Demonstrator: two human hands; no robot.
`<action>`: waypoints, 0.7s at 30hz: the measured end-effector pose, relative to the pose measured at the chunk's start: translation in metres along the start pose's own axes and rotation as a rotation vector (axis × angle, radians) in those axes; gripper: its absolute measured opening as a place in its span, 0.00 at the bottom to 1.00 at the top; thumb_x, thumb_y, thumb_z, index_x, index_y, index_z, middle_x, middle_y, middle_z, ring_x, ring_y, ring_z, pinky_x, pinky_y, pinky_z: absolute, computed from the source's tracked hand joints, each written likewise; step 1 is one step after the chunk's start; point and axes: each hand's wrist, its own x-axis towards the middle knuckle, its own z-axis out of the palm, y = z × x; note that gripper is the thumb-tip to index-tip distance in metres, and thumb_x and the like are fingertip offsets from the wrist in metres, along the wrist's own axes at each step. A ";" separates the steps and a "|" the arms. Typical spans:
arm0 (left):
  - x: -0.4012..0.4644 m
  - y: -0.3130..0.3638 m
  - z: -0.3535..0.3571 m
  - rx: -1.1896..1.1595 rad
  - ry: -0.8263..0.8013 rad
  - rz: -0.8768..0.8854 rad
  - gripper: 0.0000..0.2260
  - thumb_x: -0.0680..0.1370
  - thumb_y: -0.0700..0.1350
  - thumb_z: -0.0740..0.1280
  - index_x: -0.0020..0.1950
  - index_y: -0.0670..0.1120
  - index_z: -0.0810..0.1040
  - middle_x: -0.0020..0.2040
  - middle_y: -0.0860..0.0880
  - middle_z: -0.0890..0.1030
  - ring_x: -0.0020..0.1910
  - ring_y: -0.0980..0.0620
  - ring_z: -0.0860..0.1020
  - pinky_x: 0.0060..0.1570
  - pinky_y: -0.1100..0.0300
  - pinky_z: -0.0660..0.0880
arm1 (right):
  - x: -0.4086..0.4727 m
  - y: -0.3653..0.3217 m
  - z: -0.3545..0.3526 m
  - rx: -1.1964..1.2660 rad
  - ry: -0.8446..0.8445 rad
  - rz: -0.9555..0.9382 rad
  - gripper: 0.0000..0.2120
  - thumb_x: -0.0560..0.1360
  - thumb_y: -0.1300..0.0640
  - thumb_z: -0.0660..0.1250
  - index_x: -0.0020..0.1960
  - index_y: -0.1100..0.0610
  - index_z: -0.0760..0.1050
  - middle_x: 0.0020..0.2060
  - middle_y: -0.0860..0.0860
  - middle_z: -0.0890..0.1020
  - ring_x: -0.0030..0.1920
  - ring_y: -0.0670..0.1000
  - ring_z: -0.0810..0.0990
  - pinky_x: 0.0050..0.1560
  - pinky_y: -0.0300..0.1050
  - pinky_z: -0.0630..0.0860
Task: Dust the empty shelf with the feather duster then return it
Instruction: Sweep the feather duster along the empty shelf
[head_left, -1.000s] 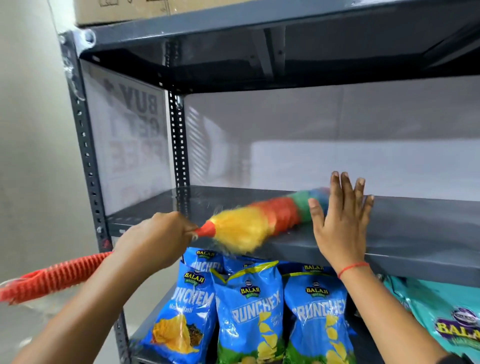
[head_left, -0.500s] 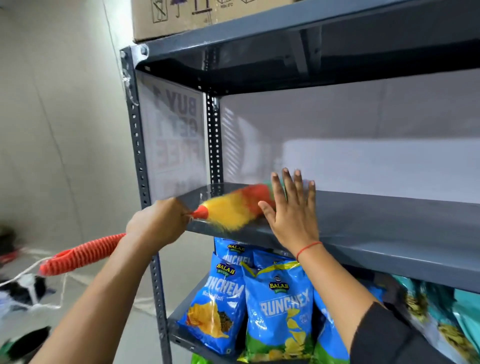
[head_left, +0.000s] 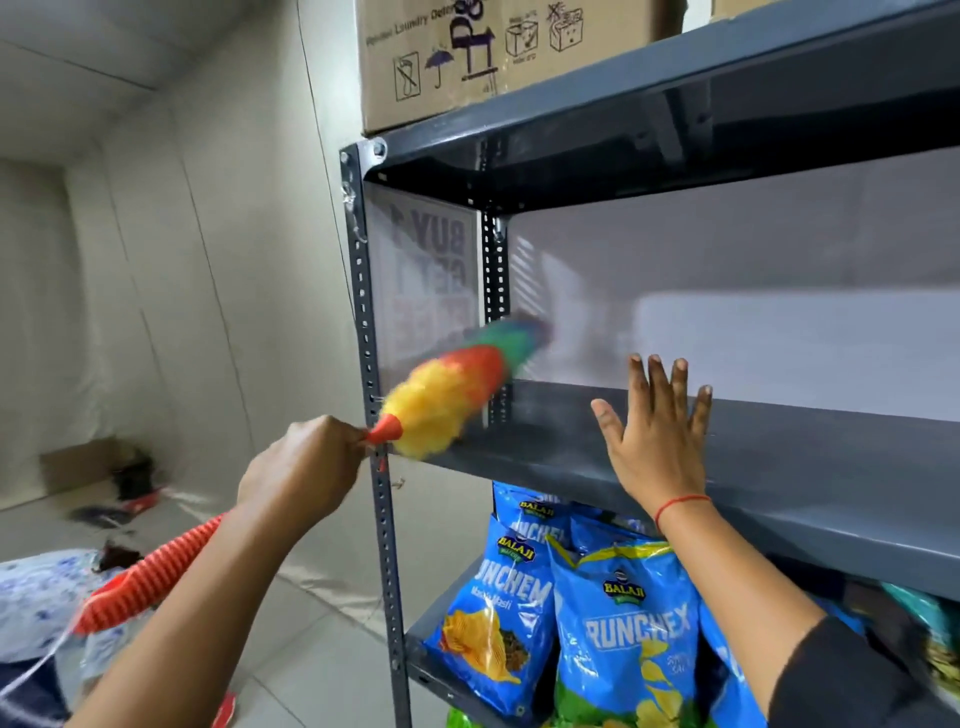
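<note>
The left hand is closing in a fist around the feather duster, gripping it just behind the red cone where the fluff begins; the ribbed orange handle is running back under the forearm. The duster's head — yellow, then red, then green, blurred at its far end — is lying tilted across the left front corner of the empty shelf, its yellow part overhanging the front edge beside the perforated corner post. The right hand is spreading flat, all 5 fingers apart, against the shelf's front edge, well clear of the duster. A red thread is circling that wrist. Below, blue snack bags are standing on the lower shelf — above, a cardboard box is sitting on the top one.
</note>
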 end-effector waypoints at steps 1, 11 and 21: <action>-0.003 -0.002 0.002 -0.014 -0.037 0.039 0.08 0.77 0.53 0.63 0.51 0.61 0.81 0.31 0.50 0.78 0.36 0.42 0.81 0.30 0.59 0.73 | -0.001 0.000 0.001 -0.009 -0.003 -0.004 0.32 0.75 0.40 0.50 0.72 0.60 0.53 0.71 0.62 0.61 0.73 0.61 0.50 0.69 0.63 0.42; 0.008 -0.015 0.002 0.079 -0.012 -0.004 0.10 0.78 0.53 0.61 0.54 0.58 0.81 0.34 0.50 0.78 0.29 0.47 0.76 0.27 0.62 0.68 | -0.001 0.001 0.002 -0.035 -0.017 -0.013 0.33 0.74 0.39 0.47 0.71 0.60 0.55 0.70 0.62 0.63 0.72 0.62 0.52 0.68 0.67 0.45; 0.013 -0.022 0.010 0.080 -0.007 0.003 0.10 0.78 0.54 0.61 0.55 0.60 0.80 0.34 0.50 0.78 0.30 0.46 0.77 0.28 0.62 0.70 | -0.003 0.001 0.004 -0.065 -0.028 -0.032 0.34 0.74 0.38 0.45 0.72 0.59 0.51 0.71 0.61 0.61 0.73 0.61 0.50 0.68 0.66 0.42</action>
